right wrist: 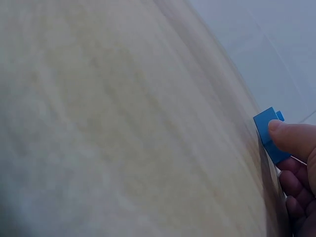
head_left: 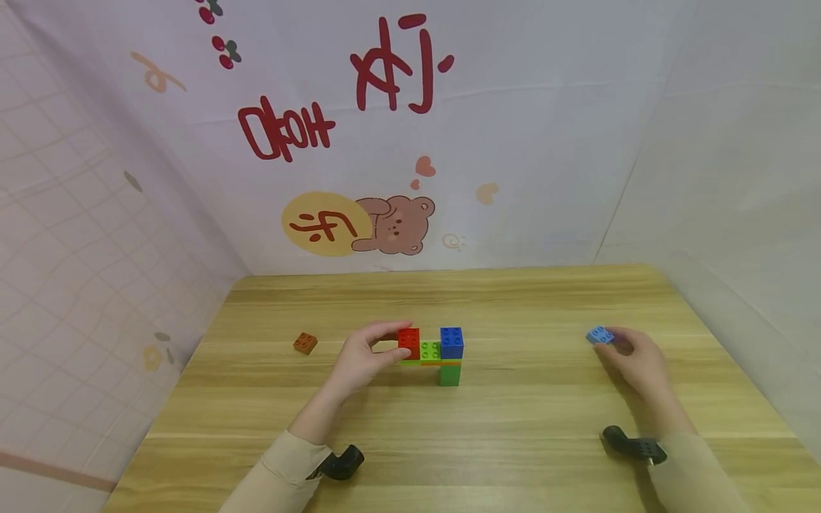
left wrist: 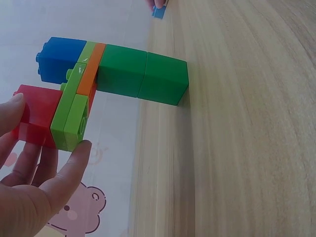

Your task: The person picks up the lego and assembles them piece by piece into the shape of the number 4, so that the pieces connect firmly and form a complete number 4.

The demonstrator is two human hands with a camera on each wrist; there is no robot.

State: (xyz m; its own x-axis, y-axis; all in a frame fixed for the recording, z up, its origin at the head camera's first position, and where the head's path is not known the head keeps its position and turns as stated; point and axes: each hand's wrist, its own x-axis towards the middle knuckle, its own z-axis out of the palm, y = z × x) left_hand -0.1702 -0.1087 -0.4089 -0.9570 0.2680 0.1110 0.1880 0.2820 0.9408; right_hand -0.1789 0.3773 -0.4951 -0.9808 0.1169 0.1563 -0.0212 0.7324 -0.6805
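A tower of toy building bricks stands mid-table: two green bricks (left wrist: 143,75) at the bottom, a thin orange plate (left wrist: 91,70) and lime plates (left wrist: 69,103) over them, and a dark blue brick (head_left: 452,343) on top. The lime part juts out to the left and bears a red brick (head_left: 408,343). My left hand (head_left: 360,360) grips the red brick between thumb and fingers, with one fingertip at the lime plate's underside in the left wrist view. Far to the right, my right hand (head_left: 638,360) pinches a light blue brick (right wrist: 271,134) at the tabletop.
An orange-brown brick (head_left: 305,343) lies on the wooden table (head_left: 513,427), left of my left hand. Behind the table hangs a white cloth (head_left: 545,142) printed with a bear and red characters. Black wrist devices (head_left: 343,463) are at both sleeves.
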